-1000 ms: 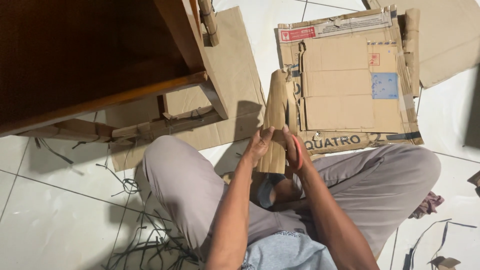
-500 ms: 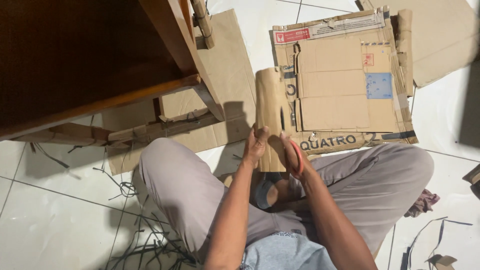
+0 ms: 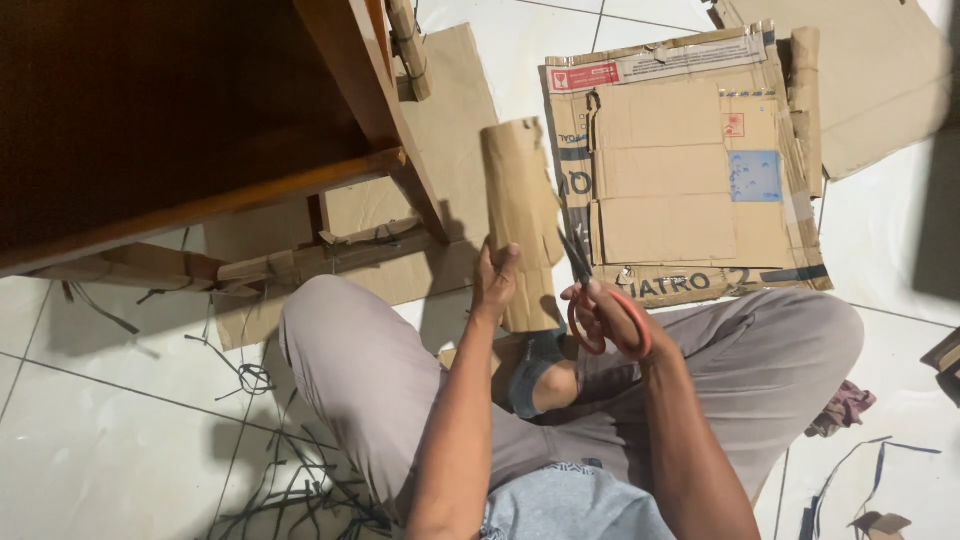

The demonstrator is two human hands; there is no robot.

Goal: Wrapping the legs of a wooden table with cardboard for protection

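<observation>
- Fingers of the left hand (image 3: 494, 280) clasp a tall brown cardboard strip (image 3: 520, 215), held upright above the lap.
- Right hand (image 3: 600, 305) grips red-handled scissors (image 3: 598, 300), blades at the strip's right edge.
- Dark wooden cabinet (image 3: 190, 120) crowds the left; flattened cardboard box (image 3: 690, 160) lies on the white tiled floor (image 3: 100, 430) just beyond.
</observation>
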